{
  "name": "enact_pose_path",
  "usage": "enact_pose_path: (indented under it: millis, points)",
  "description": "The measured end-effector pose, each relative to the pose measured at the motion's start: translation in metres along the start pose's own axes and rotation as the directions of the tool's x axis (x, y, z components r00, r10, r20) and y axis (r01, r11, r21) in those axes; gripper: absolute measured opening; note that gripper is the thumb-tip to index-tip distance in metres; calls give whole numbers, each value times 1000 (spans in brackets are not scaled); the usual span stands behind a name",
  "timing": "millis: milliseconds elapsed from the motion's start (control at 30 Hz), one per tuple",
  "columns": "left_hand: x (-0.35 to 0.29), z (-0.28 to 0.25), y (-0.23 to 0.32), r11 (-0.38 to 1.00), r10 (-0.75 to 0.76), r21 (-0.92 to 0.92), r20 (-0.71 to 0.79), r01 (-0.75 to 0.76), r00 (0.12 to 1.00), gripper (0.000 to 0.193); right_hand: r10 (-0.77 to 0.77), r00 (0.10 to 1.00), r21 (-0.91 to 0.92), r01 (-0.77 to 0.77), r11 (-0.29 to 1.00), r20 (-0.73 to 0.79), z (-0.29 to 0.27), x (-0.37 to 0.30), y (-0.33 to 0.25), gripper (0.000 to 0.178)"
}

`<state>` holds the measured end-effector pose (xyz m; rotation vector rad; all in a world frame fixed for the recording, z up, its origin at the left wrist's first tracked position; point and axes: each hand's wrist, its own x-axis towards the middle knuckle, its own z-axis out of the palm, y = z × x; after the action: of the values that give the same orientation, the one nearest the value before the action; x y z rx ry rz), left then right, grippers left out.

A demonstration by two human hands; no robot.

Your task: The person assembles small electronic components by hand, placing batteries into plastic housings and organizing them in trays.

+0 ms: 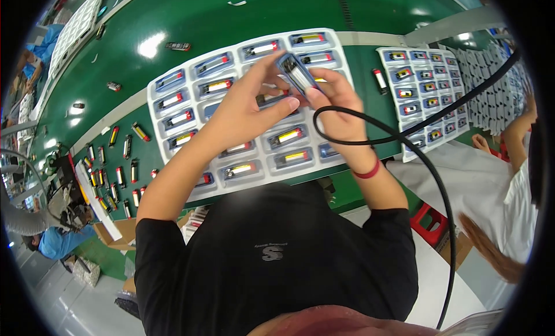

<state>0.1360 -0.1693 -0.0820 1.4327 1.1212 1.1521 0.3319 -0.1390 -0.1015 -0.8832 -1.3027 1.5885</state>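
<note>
My right hand (341, 108) grips a small blue rectangular case (298, 75) between thumb and fingers. Inside the case lies a slim device with a dark end and a pale body; the case is tilted above the tray. Beside it is my left hand (254, 99), thumb stretched out and apart from the fingers. Its index fingertip is at the case's upper end; the other fingers are partly hidden. Beneath both hands, a white moulded tray (245, 188) carries rows of similar blue cases holding small devices with red, yellow or white parts.
Several loose devices (120, 177) lie left of the tray on the green table (225, 24). To the right stands a second filled tray (378, 50), with a lone device (380, 82) beside it. A black cable (430, 174) loops over my right wrist. Co-workers sit at both sides.
</note>
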Motion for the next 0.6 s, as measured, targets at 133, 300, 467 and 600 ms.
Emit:
enact_pose_path:
  millis: [133,300,467,600]
  points:
    - [10,9,-8,966,-141,-214,34,145,989,42,80,995,-680,-13,733,67,7,9,-23,36]
    - [7,4,4,994,-113,12,75,112,991,39,-211,977,-342,207,917,23,-2,41,-16,41]
    - [7,6,-8,979,83,188,-27,-77,996,40,-81,986,-127,100,987,142,4,44,-16,36]
    - [3,9,-21,998,54,-16,-107,-56,993,38,-122,987,15,121,993,103,15,35,-16,36]
